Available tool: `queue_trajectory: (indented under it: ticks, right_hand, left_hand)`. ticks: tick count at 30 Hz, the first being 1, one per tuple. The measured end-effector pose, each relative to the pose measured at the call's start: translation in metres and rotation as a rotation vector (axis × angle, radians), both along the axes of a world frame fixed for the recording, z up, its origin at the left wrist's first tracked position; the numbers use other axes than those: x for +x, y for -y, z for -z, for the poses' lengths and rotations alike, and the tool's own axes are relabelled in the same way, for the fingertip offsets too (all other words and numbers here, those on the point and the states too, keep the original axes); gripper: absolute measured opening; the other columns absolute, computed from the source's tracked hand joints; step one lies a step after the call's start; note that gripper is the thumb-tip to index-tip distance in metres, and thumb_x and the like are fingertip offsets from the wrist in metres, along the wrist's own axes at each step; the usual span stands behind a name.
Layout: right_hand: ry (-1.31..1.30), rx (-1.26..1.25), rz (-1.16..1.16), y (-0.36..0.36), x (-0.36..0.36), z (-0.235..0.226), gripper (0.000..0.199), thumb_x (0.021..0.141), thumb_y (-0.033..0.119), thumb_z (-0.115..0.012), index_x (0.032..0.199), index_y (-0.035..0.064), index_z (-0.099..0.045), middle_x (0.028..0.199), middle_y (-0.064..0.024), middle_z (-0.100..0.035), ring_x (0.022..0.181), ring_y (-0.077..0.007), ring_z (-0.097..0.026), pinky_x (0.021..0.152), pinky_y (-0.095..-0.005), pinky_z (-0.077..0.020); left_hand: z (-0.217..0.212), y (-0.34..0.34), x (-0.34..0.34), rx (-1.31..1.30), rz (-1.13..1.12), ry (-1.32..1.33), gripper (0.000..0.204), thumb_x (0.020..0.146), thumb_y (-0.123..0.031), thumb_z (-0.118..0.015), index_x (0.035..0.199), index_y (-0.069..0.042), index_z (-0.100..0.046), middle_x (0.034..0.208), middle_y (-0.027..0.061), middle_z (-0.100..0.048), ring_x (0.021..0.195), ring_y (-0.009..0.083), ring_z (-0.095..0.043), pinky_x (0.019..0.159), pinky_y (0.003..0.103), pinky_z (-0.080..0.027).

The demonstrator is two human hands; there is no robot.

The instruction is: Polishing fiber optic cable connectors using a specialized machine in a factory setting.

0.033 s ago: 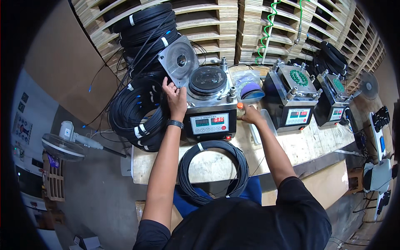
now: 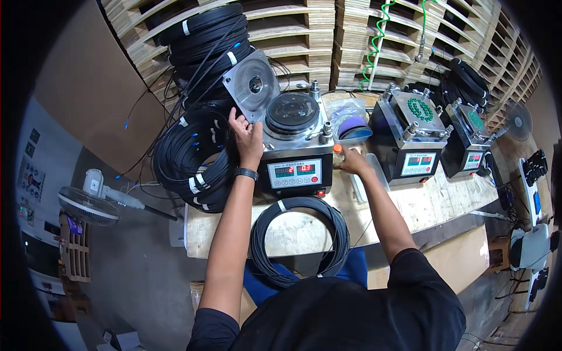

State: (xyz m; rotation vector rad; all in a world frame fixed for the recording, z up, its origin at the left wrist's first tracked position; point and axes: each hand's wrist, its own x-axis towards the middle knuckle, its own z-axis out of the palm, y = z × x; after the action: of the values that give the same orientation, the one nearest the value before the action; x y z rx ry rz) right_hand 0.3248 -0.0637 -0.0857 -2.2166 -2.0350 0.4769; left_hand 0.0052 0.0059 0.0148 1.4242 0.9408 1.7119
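Note:
My left hand [image 2: 249, 139] is at the lower corner of a square metal plate [image 2: 266, 82] with a round recess and a central hole, its fingers gripping that edge. The plate is tilted up against stacked cable coils. Beside it stands a polishing machine [image 2: 269, 153] with a round black pad [image 2: 293, 111] on top and a lit red display. At the machine's right side, my right hand [image 2: 352, 161] is closed round a small bottle with an orange cap [image 2: 338, 148]; my fingers hide most of its body.
Black cable coils [image 2: 175, 158] pile up at the left; another coil [image 2: 260, 234] lies at the table's front edge. Discs [image 2: 353, 124] and a clear tray [image 2: 374, 167] sit right of the machine. Two similar machines [image 2: 410, 137] stand farther right. A fan [image 2: 88, 205] is at the left.
The red digits on the nearest machine's display look different. Both hands, the plate and the bottle stay where they were.

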Motion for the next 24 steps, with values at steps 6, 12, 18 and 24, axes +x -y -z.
queue_trajectory:
  ticks: [6, 12, 18, 24]
  right_hand:
    - [-0.255, 0.091, -0.111, -0.002, 0.019, -0.032, 0.085, 0.073, 0.049, -0.084, 0.136, 0.0022, -0.054, 0.132, -0.0211, -0.062, 0.126, -0.0382, -0.057, 0.106, -0.0429, -0.0449]
    - [-0.616, 0.579, -0.011, -0.028, -0.021, -0.155, 0.041, 0.092, 0.025, -0.07, 0.119, -0.005, -0.065, 0.103, -0.0161, -0.073, 0.096, -0.0207, -0.069, 0.088, -0.0324, -0.0523]
    - [-1.208, 0.071, -0.134, -0.085, -0.131, -0.222, 0.042, 0.101, 0.037, -0.059, 0.133, 0.0087, -0.06, 0.122, -0.0039, -0.067, 0.093, -0.0104, -0.063, 0.085, -0.0304, -0.0519]
    - [-1.414, -0.05, -0.058, -0.133, -0.182, -0.231, 0.052, 0.1, 0.044, -0.059, 0.139, 0.0105, -0.05, 0.115, -0.0049, -0.065, 0.091, -0.0144, -0.064, 0.084, -0.0339, -0.054]
  left_hand:
    - [0.002, -0.001, 0.001, 0.02, 0.003, 0.002, 0.077, 0.087, -0.004, -0.06, 0.151, 0.0, -0.017, 0.135, 0.0239, -0.047, 0.119, 0.0273, -0.054, 0.105, 0.039, -0.044]
    - [-0.002, 0.0, 0.004, 0.048, 0.005, -0.005, 0.074, 0.087, -0.004, -0.059, 0.149, 0.001, -0.019, 0.134, 0.0237, -0.05, 0.117, 0.0273, -0.057, 0.103, 0.037, -0.046]
    - [-0.009, 0.007, 0.002, 0.022, -0.021, -0.039, 0.076, 0.086, -0.006, -0.06, 0.149, 0.003, -0.02, 0.136, 0.0244, -0.05, 0.119, 0.0288, -0.057, 0.104, 0.038, -0.045]
    - [-0.008, -0.001, 0.009, 0.046, -0.024, -0.073, 0.074, 0.083, -0.006, -0.06, 0.147, 0.003, -0.024, 0.132, 0.0245, -0.053, 0.119, 0.0308, -0.057, 0.105, 0.039, -0.044]
